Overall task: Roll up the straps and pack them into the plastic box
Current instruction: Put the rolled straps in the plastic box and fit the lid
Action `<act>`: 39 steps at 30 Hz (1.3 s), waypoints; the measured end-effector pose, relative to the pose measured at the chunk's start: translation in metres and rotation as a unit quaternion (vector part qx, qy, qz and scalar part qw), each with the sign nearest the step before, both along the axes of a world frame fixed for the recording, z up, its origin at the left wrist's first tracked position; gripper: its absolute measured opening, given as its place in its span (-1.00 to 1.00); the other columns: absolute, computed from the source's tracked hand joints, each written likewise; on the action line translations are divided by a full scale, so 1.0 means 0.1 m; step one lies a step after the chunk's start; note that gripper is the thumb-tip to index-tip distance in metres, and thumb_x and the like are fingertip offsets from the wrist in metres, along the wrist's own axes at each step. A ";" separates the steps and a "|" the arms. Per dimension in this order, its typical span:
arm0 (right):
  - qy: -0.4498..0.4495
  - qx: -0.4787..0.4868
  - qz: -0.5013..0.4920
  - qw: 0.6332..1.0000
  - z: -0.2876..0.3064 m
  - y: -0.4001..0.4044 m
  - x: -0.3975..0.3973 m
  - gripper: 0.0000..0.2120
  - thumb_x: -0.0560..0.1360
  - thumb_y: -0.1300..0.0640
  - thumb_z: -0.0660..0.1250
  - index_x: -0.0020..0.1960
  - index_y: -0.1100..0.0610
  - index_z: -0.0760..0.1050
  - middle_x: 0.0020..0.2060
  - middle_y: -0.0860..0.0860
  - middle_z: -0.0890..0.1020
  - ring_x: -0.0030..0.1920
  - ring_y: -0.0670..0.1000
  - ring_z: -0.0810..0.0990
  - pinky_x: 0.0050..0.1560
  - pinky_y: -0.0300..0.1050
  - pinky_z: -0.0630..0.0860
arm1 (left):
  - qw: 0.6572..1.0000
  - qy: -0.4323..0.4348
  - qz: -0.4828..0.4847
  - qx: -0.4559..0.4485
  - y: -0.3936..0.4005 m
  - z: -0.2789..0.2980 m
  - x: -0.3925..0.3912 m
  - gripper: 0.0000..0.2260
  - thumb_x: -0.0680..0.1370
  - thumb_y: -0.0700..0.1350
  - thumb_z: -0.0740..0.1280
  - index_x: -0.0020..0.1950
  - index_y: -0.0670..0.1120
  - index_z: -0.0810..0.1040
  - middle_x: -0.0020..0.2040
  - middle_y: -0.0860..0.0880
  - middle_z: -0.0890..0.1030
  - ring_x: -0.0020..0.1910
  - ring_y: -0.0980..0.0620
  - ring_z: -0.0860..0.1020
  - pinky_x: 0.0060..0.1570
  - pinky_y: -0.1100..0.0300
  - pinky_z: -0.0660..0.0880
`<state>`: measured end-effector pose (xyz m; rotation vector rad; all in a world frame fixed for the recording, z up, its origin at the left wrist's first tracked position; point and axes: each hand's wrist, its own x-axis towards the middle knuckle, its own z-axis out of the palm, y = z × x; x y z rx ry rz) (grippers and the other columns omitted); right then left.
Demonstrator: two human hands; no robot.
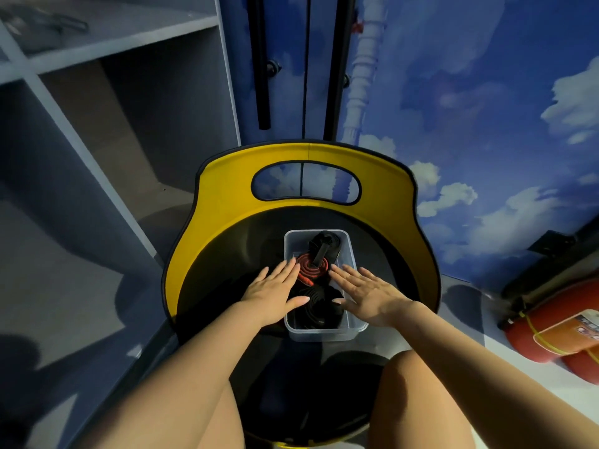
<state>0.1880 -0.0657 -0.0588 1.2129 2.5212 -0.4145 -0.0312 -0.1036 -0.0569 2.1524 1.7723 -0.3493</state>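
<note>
Bare knees frame the bottom; above them, left hand (275,294) and right hand (366,294) spread flat, fingers straight, flanking the plastic box (319,333) at centre frame. Inside: red rolled strap (309,268) between the fingertips, black rolled straps (319,307) around it.

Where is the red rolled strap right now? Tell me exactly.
In the head view the red rolled strap lies coiled inside the clear plastic box on the yellow-backed seat, between the fingertips of the left hand and the right hand.
</note>
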 end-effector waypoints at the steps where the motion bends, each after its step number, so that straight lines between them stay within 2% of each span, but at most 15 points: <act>1: 0.007 0.003 -0.003 1.000 0.05 0.00 -0.02 -0.40 0.60 -0.20 -0.13 0.52 -0.01 -0.28 0.51 -0.10 -0.23 0.49 -0.11 -0.29 0.49 -0.09 -0.29 | 1.000 -0.003 0.007 0.003 -0.01 0.05 -0.03 -0.35 0.59 0.24 -0.06 0.53 -0.03 -0.26 0.54 0.04 -0.25 0.52 0.10 -0.22 0.48 0.07 -0.18; 11: 0.047 0.069 0.000 0.996 0.76 -0.07 -0.40 -0.40 0.62 -0.17 -0.09 0.53 0.02 -0.23 0.52 -0.10 -0.18 0.50 -0.12 -0.24 0.46 -0.14 -0.29 | 0.996 -0.008 0.056 0.071 -0.21 0.69 -0.37 -0.38 0.60 0.23 -0.08 0.54 -0.03 -0.22 0.55 0.04 -0.22 0.52 0.10 -0.20 0.50 0.07 -0.16; 22: 0.117 0.152 0.066 0.979 1.61 -0.15 -1.26 -0.41 0.60 -0.20 -0.14 0.53 0.00 -0.23 0.52 -0.09 -0.19 0.50 -0.12 -0.25 0.47 -0.09 -0.27 | 0.977 0.009 0.124 0.173 -0.69 1.58 -1.34 -0.38 0.58 0.25 -0.13 0.53 -0.01 -0.25 0.54 0.05 -0.23 0.52 0.09 -0.21 0.50 0.05 -0.22; 30: 0.157 0.207 0.127 0.957 2.15 -0.28 -2.02 -0.40 0.60 -0.21 -0.14 0.54 0.01 -0.21 0.53 -0.08 -0.16 0.51 -0.09 -0.22 0.50 -0.05 -0.23 | 0.948 0.045 0.190 0.251 -1.15 2.22 -1.95 -0.39 0.58 0.25 -0.12 0.53 0.00 -0.22 0.54 0.06 -0.21 0.52 0.11 -0.20 0.49 0.08 -0.21; 39: 0.192 0.230 0.214 0.930 2.76 -0.61 -3.16 -0.40 0.61 -0.19 -0.12 0.54 0.03 -0.20 0.53 -0.05 -0.15 0.52 -0.09 -0.20 0.50 -0.08 -0.21 | 0.899 0.110 0.291 0.308 -1.85 2.81 -2.78 -0.47 0.63 0.15 -0.11 0.55 0.00 -0.12 0.56 0.04 -0.14 0.53 0.08 -0.16 0.46 0.05 -0.26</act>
